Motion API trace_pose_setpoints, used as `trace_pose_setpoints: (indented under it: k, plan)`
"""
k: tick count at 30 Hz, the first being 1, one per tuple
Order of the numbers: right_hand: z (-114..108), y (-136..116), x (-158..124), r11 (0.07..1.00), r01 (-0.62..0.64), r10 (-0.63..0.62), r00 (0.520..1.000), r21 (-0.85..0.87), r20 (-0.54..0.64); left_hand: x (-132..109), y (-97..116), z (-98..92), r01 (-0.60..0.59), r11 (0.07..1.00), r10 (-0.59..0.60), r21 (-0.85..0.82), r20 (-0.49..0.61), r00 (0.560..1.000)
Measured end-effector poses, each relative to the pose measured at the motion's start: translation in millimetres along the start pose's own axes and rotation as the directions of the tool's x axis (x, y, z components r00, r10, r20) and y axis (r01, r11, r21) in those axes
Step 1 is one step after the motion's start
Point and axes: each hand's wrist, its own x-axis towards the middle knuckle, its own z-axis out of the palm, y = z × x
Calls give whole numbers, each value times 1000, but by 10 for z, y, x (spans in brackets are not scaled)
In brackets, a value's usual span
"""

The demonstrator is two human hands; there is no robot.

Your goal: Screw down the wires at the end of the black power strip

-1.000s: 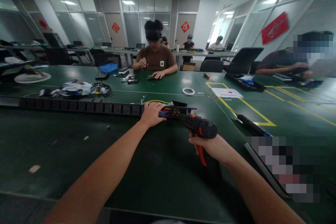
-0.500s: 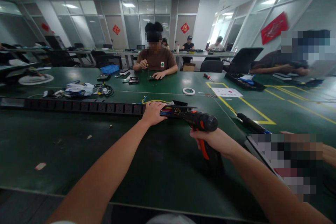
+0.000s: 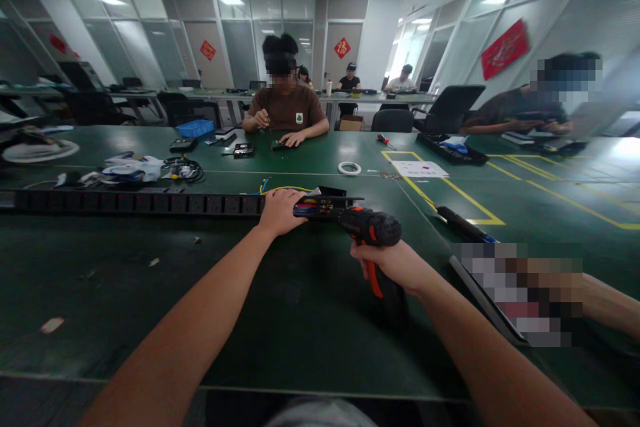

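Note:
A long black power strip (image 3: 150,203) with a row of sockets lies across the green table. My left hand (image 3: 281,212) is wrapped over it near its right end, fingers closed. Just right of that hand the strip's casing is open, and coloured wires (image 3: 306,209) show inside. A black and orange cordless drill (image 3: 373,225) is gripped by its handle in my right hand (image 3: 390,261). Its nose points left and away, at the strip's open end; the bit's tip cannot be made out. Yellow and blue wires (image 3: 285,189) stick out behind the strip.
A roll of white tape (image 3: 349,168), a red-handled screwdriver (image 3: 385,141) and a paper sheet (image 3: 420,169) lie beyond the strip. Bundled cables (image 3: 183,169) are at left. On the right lies a black and blue tool (image 3: 465,224), near another person's arm (image 3: 610,303). A co-worker (image 3: 287,107) sits opposite.
The whole scene has slid left in the picture as my head turned slightly right. Both hands keep their holds on the power strip and the drill.

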Motion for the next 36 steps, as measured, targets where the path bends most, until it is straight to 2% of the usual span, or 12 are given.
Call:
trace_pose_setpoints:
  k: [10,18,36]
  plan:
    - [-39,-1,1,999,-31,31,1000,30,-1,-9,1,-2,3,1000,-4,-21,-30,1000]
    - [-83,56,40,993,-39,40,999,112,-1,-5,6,-37,11,1000,-11,-14,0,1000]
    - [-89,30,20,995,-46,47,999,84,-5,-4,-12,-11,11,999,-11,-32,6,1000]
